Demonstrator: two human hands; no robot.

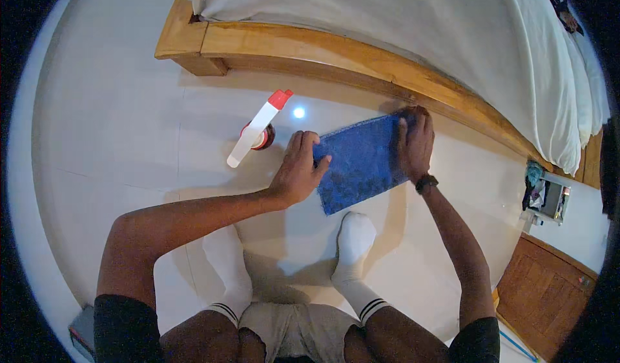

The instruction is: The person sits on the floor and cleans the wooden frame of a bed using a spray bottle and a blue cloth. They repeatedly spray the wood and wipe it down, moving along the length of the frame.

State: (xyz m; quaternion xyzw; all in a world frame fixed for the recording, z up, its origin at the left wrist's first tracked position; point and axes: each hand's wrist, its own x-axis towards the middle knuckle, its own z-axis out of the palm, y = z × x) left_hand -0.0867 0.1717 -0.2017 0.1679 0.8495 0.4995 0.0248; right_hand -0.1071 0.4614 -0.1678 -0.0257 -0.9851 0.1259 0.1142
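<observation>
A blue rectangular piece of denim-like cloth (361,159), with darker patches and frayed edges, is stretched out flat between my hands, low over the pale floor. My left hand (300,166) grips its left edge, thumb on the near side and fingers at the upper left corner. At the upper right corner, my right hand (416,145) is closed round the edge, a dark watch on the wrist. Left of the cloth, a white, flat bar with a red end (255,130) slants over a dark round container (265,137), which it partly hides.
A wooden bed frame (290,43) with a white sheet (361,14) runs across the far side. My white-socked feet (355,234) are near the cloth. At the right are a small open shelf with items (552,198) and a brown wooden door (546,292).
</observation>
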